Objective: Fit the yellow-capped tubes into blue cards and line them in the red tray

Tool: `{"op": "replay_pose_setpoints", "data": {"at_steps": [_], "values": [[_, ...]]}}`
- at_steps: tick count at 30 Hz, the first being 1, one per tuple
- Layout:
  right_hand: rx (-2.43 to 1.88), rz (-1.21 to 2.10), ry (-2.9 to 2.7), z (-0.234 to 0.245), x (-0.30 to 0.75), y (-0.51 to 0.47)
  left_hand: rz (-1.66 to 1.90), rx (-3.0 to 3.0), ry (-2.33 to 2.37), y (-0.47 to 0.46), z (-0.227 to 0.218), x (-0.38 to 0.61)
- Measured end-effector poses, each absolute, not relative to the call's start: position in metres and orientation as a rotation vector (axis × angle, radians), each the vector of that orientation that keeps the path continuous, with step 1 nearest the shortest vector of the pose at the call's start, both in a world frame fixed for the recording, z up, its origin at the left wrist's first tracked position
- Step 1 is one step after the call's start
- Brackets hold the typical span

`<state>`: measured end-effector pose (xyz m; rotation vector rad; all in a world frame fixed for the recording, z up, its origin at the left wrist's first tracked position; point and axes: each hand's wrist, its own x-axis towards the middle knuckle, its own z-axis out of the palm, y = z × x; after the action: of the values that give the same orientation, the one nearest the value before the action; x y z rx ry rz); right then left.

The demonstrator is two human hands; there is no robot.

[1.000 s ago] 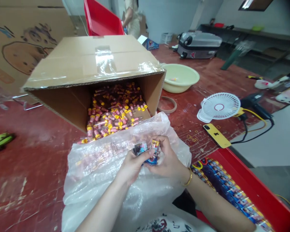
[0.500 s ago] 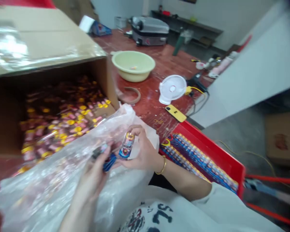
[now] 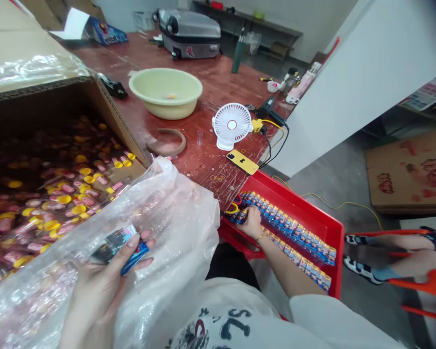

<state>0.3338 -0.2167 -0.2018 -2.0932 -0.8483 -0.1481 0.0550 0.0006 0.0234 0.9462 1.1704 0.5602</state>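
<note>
My left hand (image 3: 109, 271) is closed around a small stack of printed labels (image 3: 121, 245), dark on one side and blue at the edge, above a clear plastic sheet (image 3: 167, 213). My right hand (image 3: 252, 224) has reached into a red crate (image 3: 312, 213) at the near end of a row of small labelled tubes (image 3: 298, 232). Its fingers curl down among the tubes; whatever they grip is hidden. To the left stands a cardboard box (image 3: 119, 121) filled with clear tubes with yellow caps and pink contents (image 3: 65, 198).
On the red table (image 3: 210, 169) are a pale green basin (image 3: 167, 109), a tape ring (image 3: 181, 143), a white fan (image 3: 232, 123), a yellow phone (image 3: 243, 162) and a grey suitcase (image 3: 192, 39). Another person's legs (image 3: 396, 264) show at right, near a carton (image 3: 410, 169).
My right hand has moved right and down, from beside my left hand with a labelled tube into the crate. My left hand keeps the labels. The view has swung right.
</note>
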Motion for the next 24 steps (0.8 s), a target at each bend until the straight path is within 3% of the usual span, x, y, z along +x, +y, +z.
{"op": "replay_pose_setpoints", "data": {"at_steps": [10,18,24], "values": [[-2.092,-0.184,-0.88,-0.189,0.327,-0.221,0.521,0.899,1.158,0.001,0.022,0.052],[-1.936,-0.386,-0.896,-0.083,0.316,-0.173,0.587,0.915,1.08,0.001,0.019,0.034],[-1.469,0.256,-1.679,-0.023,0.249,0.016,0.647,0.765,1.065,0.006,0.017,0.014]]}}
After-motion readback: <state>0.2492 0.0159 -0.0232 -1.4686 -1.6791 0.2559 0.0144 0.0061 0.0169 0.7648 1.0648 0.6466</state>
